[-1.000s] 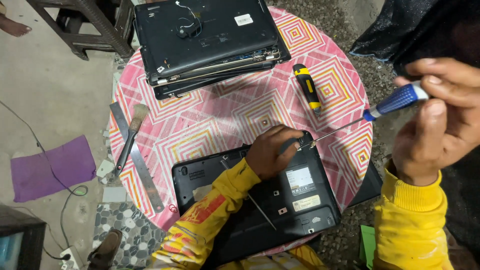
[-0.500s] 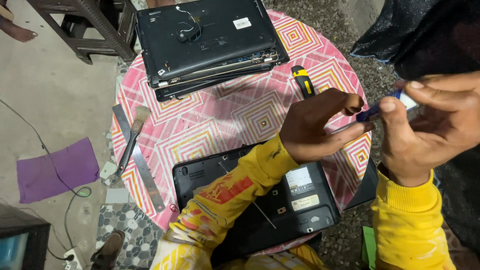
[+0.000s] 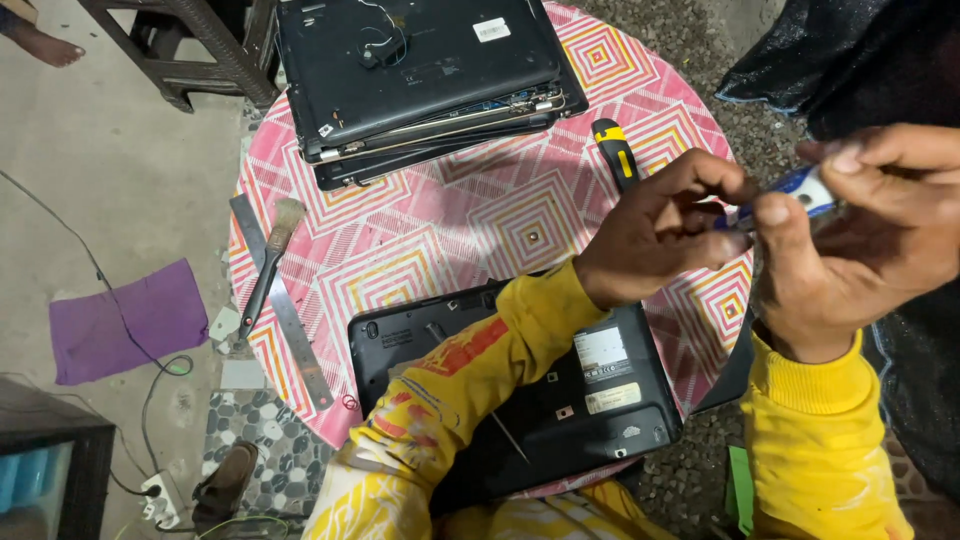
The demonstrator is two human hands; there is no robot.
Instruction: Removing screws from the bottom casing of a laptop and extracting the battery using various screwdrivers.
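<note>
- Above the pink patterned table (image 3: 480,215), your right hand (image 3: 860,250) pinches a blue-handled screwdriver (image 3: 800,190) between thumb and fingers.
- Your left hand (image 3: 660,235) meets it, fingertips curled at the shaft.
- Below your arms lies an upturned black laptop (image 3: 590,400); a second laptop (image 3: 420,80) and a yellow-black screwdriver (image 3: 615,150) sit further back.

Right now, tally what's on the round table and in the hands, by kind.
Black laptops, undersides up: 2, far and near
Screwdrivers: 2, yellow-and-black-handled lying on the table, blue-and-white-handled held in both hands
Paintbrush: 1
Flat metal ruler: 1
Total: 6
</note>
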